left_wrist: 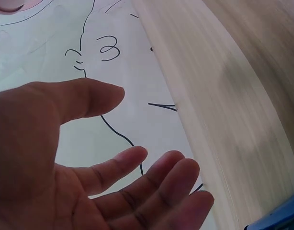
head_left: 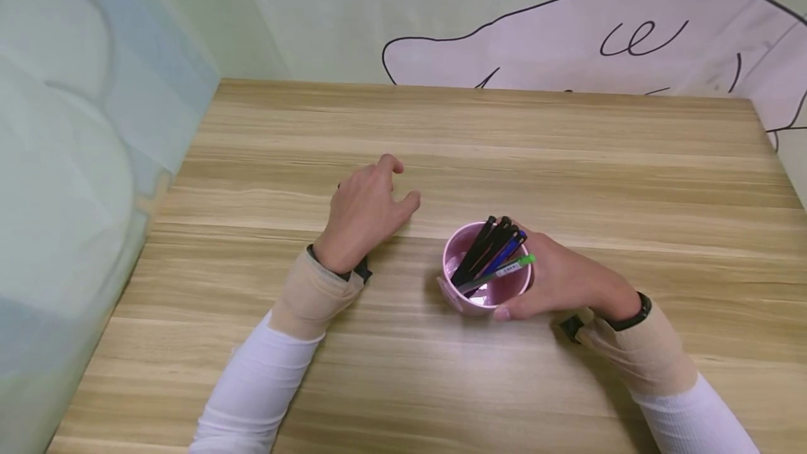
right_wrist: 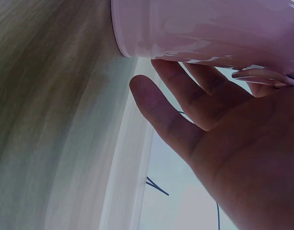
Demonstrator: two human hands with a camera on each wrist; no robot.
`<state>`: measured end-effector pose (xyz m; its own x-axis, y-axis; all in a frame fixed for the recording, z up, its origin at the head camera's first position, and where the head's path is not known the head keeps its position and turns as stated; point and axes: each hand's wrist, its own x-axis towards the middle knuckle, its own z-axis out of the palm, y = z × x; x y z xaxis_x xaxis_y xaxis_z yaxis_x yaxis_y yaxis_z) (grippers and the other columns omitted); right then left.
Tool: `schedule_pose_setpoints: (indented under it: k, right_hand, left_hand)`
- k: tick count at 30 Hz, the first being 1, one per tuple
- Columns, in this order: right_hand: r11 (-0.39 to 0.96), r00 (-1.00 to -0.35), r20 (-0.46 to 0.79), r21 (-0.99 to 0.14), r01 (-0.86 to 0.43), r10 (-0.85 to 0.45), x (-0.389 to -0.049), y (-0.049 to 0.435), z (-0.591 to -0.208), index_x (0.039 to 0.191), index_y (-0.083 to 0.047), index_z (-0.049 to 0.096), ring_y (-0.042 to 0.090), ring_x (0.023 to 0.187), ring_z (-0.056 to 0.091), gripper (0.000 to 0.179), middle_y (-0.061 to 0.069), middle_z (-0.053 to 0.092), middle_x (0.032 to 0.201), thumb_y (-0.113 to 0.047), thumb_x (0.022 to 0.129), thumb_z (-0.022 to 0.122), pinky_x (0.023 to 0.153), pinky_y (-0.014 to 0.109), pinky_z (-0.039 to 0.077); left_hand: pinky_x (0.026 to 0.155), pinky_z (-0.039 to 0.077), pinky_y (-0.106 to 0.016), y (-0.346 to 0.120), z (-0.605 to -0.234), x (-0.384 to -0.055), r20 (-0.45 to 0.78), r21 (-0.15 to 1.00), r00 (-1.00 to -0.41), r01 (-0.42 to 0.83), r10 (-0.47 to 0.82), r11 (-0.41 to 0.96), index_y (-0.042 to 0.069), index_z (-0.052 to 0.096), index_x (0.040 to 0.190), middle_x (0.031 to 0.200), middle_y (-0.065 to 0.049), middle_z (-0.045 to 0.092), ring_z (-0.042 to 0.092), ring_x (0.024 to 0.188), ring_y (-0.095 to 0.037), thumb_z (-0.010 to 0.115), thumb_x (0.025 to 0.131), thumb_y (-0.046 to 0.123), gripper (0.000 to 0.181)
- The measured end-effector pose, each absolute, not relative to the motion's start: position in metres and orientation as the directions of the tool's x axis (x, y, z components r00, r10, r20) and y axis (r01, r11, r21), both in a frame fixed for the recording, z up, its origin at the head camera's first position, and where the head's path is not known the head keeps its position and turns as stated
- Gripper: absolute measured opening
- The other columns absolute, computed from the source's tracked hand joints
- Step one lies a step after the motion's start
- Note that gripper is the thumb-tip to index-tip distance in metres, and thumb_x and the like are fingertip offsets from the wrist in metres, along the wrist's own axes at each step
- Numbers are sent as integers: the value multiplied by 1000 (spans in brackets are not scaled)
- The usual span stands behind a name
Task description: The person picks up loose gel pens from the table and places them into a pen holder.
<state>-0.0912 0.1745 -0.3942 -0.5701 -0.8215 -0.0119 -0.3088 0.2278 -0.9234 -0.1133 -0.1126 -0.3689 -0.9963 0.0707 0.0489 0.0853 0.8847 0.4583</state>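
Note:
A glossy pink pen holder [head_left: 451, 296] stands on the wooden table, with several black pens [head_left: 482, 251], a blue pen [head_left: 506, 252] and a green-capped pen [head_left: 513, 266] leaning in it. Around its right side curves my right hand [head_left: 555, 275], thumb at the near rim and fingers at the far side. In the right wrist view, the fingers [right_wrist: 185, 98] reach behind the pink wall, beside a small lug [right_wrist: 262, 75]. My left hand [head_left: 366, 209] hovers left of the pen holder, holding nothing, its fingers loosely bent and the thumb apart.
The wood-grained table [head_left: 302, 118] spreads under both hands. Behind its far edge hangs a pale wall sheet [head_left: 479, 5] with a black-outlined cartoon figure. Another printed sheet [head_left: 69, 181] runs along the left side.

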Motion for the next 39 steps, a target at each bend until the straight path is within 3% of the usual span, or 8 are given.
schedule_pose_setpoints:
  k: [11,18,26,39]
  right_hand:
    - [226,-570,-2,-919,-323,-822,-92,174,-394,143,-14,45,19,120,58,87,-4,59,131,-30,71,92,101,40,50]
    - [217,-567,7,-920,-327,-824,-92,174,-394,143,-14,45,20,119,59,87,-3,60,131,-31,71,91,100,41,51]
    - [216,-572,9,-921,-324,-820,-92,174,-395,143,-15,46,20,119,58,86,-3,59,131,-30,71,91,102,40,49]
    - [231,-579,-5,-919,-318,-816,-91,174,-393,143,-16,46,20,120,58,87,-3,59,131,-30,71,92,103,40,48]
  left_hand:
    - [73,52,-51,-115,-370,-113,10,446,-997,67,70,892,6,61,124,97,-13,68,64,85,-33,66,87,36,48]
    - [66,53,-48,-120,-370,-114,-39,397,-998,30,50,917,6,58,129,101,-15,67,64,87,-35,69,89,36,51]
    - [55,51,-47,-123,-369,-113,-44,361,-999,9,27,933,5,57,129,95,-16,65,62,74,-34,68,90,35,50]
    - [54,52,-48,-131,-370,-118,-75,293,-997,-49,-28,955,2,53,132,98,-21,65,65,76,-39,65,92,38,55]
